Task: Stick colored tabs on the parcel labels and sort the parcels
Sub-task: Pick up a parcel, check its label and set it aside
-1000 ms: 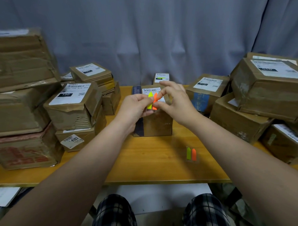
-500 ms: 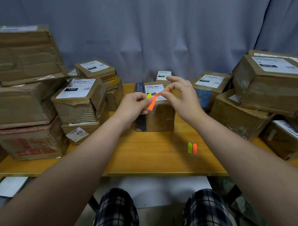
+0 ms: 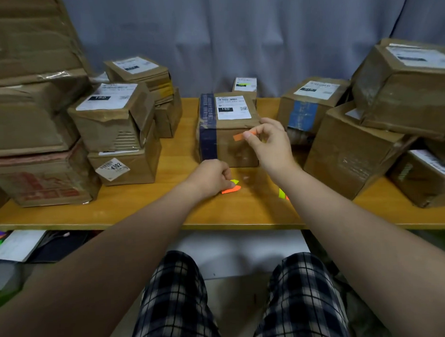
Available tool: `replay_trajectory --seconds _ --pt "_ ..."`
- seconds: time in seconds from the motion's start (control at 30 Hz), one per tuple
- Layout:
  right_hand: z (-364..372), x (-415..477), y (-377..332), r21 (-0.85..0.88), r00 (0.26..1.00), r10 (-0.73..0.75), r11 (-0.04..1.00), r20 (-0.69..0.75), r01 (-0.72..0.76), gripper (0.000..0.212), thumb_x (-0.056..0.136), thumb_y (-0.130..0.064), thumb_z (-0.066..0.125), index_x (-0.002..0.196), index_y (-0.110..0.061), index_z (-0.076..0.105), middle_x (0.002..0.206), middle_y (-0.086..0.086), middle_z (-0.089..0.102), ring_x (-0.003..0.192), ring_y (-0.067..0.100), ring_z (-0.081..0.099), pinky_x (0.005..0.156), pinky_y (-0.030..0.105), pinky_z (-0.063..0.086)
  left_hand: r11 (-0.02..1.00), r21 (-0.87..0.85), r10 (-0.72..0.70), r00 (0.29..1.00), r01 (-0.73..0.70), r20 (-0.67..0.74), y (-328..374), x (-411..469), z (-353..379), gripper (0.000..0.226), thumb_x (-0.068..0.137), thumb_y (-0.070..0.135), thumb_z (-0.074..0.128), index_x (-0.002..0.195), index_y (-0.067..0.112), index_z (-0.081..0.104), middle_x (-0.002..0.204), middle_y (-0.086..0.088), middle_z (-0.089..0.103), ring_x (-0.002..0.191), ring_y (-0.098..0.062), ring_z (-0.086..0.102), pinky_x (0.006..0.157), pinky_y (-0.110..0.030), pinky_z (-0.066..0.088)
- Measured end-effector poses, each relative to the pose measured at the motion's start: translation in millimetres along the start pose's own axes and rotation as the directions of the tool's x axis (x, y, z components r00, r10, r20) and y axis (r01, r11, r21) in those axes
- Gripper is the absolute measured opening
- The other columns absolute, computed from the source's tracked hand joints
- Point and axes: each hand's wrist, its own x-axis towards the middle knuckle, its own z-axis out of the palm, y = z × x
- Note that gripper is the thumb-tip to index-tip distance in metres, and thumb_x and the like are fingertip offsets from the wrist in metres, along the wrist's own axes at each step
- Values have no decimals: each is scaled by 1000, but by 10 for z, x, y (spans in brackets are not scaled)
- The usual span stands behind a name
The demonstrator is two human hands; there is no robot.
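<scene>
while the right hand (image 3: 268, 144) pinches one orange tab (image 3: 241, 136) between thumb and forefinger, the tab lies nearly level, its free end pointing left. it hangs in front of the near face of the middle parcel (image 3: 228, 153), below the white label (image 3: 233, 107). the left hand (image 3: 210, 177) rests low on the desk (image 3: 142, 209), fingers curled on a small pad of tabs (image 3: 231, 187) whose yellow and orange tips point right.
</scene>
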Motion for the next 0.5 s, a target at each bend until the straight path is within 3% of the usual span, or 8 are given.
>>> replay_trajectory --seconds 0.13,0.27,0.37,0.5 --pt "-10 92 19 -3 1000 17 1000 -13 -17 10 88 -25 67 78 -24 65 133 4 50 127 18 41 109 34 29 993 71 107 974 -94 -202 14 28 -100 22 84 33 70 94 13 68 97 -2 61 90 -18 58 82 -32 48" --pt "-29 289 59 7 998 29 1000 -53 -29 11 87 -24 67 83 -14 69 129 7 53 126 17 43 109 35 29 974 122 227 867 -192 -444 75 113 -371 19 91 29 60 93 13 68 93 -2 61 91 -20 56 77 -29 40" --pt "-57 434 9 20 999 37 999 -35 -36 14 88 -24 66 90 -12 72 121 1 54 118 14 46 103 32 35 970 141 244 815 -199 -526 88 234 -570 19 93 27 55 95 13 67 96 -4 61 96 -21 54 79 -32 43" --pt "7 632 -32 28 998 43 999 -35 -42 12 89 -25 66 86 -13 66 113 3 57 104 14 52 90 27 42 982 125 187 803 -141 -566 50 480 -749 19 94 26 53 102 15 66 105 -5 58 105 -22 50 85 -30 40"
